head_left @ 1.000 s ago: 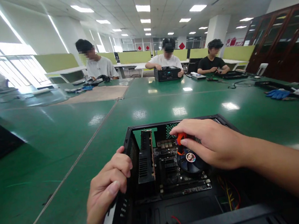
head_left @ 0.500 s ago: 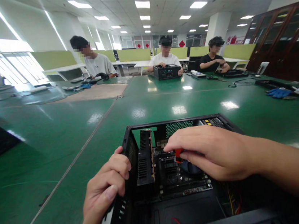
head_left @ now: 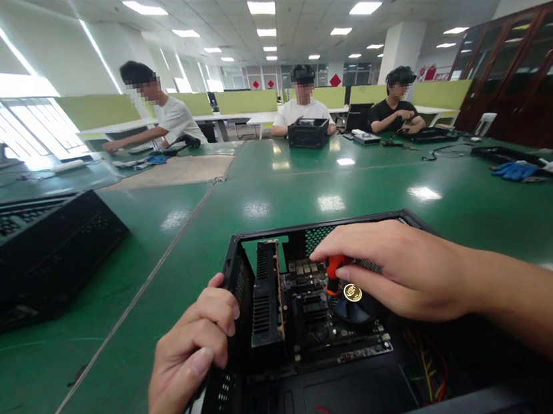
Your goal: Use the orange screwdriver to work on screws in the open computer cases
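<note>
An open black computer case [head_left: 319, 225] lies in front of me, its inside facing up. My left hand [head_left: 194, 358] is closed around the case's left wall. Inside the case, my right hand [head_left: 405, 272] grips a screwdriver [head_left: 334, 268] by its red-orange and black handle. The tool stands roughly upright beside the round CPU cooler fan [head_left: 352, 312], which bears a gold logo; its tip is hard to make out. Beneath is the motherboard [head_left: 314, 310]. A graphics card [head_left: 266, 295] with black slotted cover stands along the left wall. Coloured wires [head_left: 430, 369] run at the lower right.
Another black case [head_left: 45, 255] rests on the green table [head_left: 203, 263] at left. Across the table, several people work; one has a black case [head_left: 308, 134]. Blue gloves [head_left: 514, 171] and loose parts lie at right. A brown mat [head_left: 176, 171] is at the far left.
My right hand has lifted slightly, showing more screwdriver handle and the fan's logo. More of the black case at left has come into view. A person opposite stretches an arm leftward; another has tilted their case.
</note>
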`<act>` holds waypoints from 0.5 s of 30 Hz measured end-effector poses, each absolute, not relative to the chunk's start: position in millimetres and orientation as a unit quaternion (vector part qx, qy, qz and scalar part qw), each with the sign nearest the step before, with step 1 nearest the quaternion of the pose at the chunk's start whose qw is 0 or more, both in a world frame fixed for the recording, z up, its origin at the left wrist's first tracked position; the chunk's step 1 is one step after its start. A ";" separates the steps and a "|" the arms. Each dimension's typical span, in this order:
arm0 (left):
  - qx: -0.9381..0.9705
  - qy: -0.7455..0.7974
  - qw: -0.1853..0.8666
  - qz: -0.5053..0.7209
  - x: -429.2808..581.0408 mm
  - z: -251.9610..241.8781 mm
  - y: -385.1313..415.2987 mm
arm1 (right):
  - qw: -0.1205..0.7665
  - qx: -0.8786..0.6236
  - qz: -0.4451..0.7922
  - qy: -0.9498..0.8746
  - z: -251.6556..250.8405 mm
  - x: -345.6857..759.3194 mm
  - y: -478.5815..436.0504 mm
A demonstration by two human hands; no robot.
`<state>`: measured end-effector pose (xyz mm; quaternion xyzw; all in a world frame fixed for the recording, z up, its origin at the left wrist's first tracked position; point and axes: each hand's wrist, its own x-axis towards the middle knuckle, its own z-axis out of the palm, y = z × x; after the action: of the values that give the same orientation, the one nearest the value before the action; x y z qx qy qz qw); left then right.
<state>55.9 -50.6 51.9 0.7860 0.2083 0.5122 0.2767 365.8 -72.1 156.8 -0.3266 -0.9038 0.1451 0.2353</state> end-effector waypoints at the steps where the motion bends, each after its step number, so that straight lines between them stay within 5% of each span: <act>1: 0.786 0.209 0.277 0.511 55.6 51.9 -50.5 | 0.235 -0.330 0.144 -0.903 157.0 365.9 -72.2; 15: 0.781 0.223 0.272 0.517 54.6 50.9 -50.8 | 0.233 -0.379 0.070 -0.893 146.4 359.1 -64.7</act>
<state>54.6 -50.8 50.9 0.7805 0.2234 0.5166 0.2721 359.1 -64.7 146.4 -0.3787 -0.8929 0.0703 0.2333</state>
